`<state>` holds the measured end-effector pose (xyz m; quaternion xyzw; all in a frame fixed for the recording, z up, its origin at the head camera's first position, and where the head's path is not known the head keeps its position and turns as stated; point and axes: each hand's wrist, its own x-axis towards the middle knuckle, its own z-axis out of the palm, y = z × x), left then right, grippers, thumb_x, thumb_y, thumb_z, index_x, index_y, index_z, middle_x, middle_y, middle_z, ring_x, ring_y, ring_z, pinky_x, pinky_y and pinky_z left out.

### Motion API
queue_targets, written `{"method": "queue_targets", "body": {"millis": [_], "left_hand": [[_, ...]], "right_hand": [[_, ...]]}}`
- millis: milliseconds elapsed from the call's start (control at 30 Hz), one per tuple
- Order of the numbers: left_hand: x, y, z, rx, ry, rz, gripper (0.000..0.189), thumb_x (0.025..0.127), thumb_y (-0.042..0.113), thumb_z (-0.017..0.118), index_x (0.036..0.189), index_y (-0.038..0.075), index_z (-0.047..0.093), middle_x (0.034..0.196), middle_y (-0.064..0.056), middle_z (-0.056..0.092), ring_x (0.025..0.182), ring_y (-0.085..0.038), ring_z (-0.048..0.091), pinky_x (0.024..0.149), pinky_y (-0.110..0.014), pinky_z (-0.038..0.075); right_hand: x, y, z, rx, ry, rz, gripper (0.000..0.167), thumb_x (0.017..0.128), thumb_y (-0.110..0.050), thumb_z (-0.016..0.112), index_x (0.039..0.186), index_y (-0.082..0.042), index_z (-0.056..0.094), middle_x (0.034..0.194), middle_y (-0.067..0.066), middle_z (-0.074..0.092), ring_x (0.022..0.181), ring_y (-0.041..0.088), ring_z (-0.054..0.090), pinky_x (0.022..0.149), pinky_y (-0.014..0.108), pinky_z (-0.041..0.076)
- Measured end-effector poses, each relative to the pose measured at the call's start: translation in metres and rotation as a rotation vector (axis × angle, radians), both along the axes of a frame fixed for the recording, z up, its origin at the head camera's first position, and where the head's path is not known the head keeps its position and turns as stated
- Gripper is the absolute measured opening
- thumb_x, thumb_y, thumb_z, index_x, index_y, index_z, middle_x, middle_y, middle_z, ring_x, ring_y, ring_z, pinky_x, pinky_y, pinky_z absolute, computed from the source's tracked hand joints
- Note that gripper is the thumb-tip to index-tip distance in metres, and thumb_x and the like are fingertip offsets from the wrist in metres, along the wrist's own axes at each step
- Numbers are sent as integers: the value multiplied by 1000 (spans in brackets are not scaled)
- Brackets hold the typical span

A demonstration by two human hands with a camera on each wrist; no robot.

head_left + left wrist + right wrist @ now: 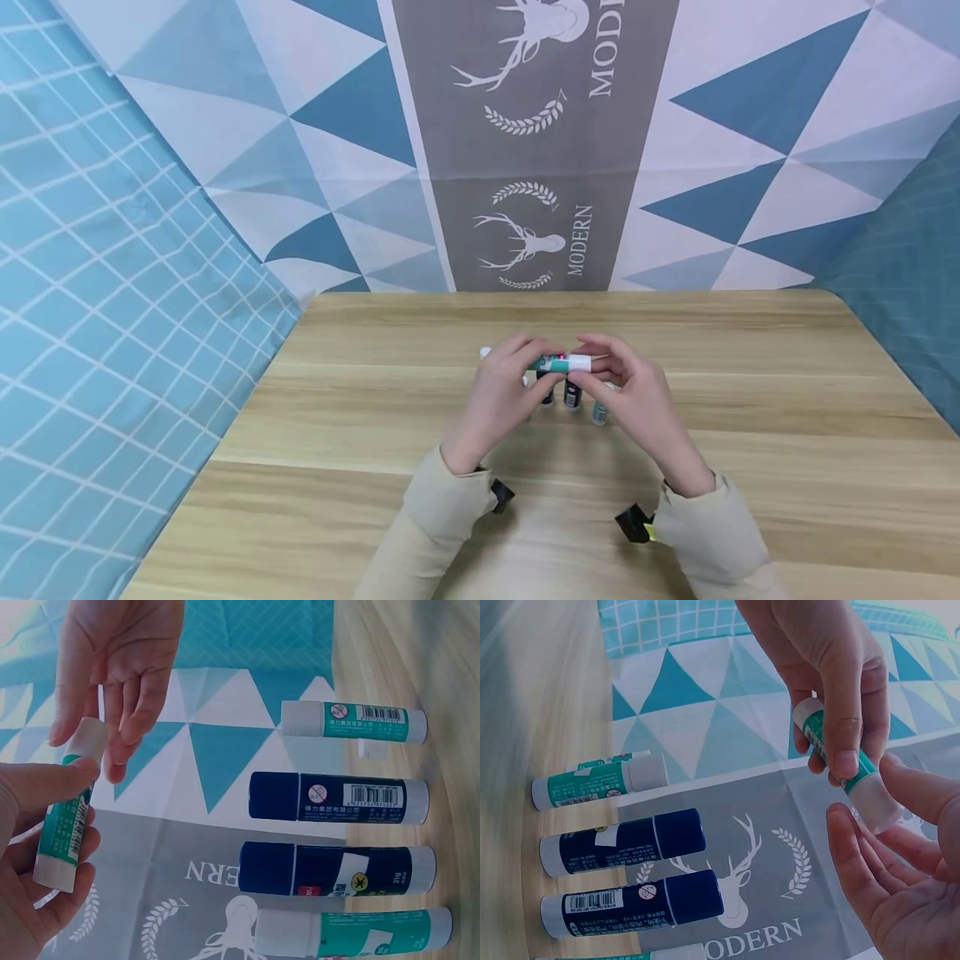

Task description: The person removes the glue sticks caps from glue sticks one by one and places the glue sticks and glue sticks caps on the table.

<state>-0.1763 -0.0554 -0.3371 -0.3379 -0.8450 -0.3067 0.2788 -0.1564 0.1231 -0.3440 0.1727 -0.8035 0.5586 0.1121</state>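
A green glue stick (553,364) with a white cap is held above the table in my left hand (507,385), thumb on one side and fingers behind. Around its capped end, my right hand (628,390) spreads its thumb and fingers without a visible grip; whether a fingertip touches the cap is hard to tell. Below stand a navy glue stick (337,797), a second navy glue stick (337,868), and a green glue stick at each end of the row, one near (600,782) and one far (354,721) in the wrist views.
A small white piece (485,352) shows beyond my left hand, mostly hidden. The wooden table (300,500) meets a patterned cloth backdrop (360,150) behind and a blue checked cloth (112,275) at left. Black wrist mounts (634,525) protrude from the sleeves.
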Motion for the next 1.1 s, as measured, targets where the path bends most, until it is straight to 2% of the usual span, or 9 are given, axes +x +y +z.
{"method": "queue_targets", "body": {"millis": [200,400,700,1100], "left_hand": [[0,0,-3,27,11,14,22,75,13,74,96,11,66,92,3,62,88,-10,57,81,-22,45],[5,-3,-4,45,-11,20,23,74,11,75,95,12,67,93,3,62,88,-10,57,79,-23,46],[5,2,1,41,0,-4,20,76,15,74,95,11,67,92,2,63,87,-9,58,78,-18,46],[6,1,2,57,-29,2,22,73,14,76,94,11,68,92,2,64,86,-10,59,77,-21,47]], "right_hand": [[0,-1,0,-9,-45,-2,40,83,-16,66,120,-9,55,97,9,65,82,8,61,71,19,51],[3,-4,-3,-20,-83,22,32,83,-23,65,112,-10,62,89,6,67,76,12,63,68,21,51],[2,0,-1,28,4,-38,22,83,-22,65,103,-13,66,79,0,67,68,8,61,67,22,51],[4,0,1,38,54,-46,20,82,-16,66,102,-12,66,82,-1,67,70,7,61,67,22,51]]}}
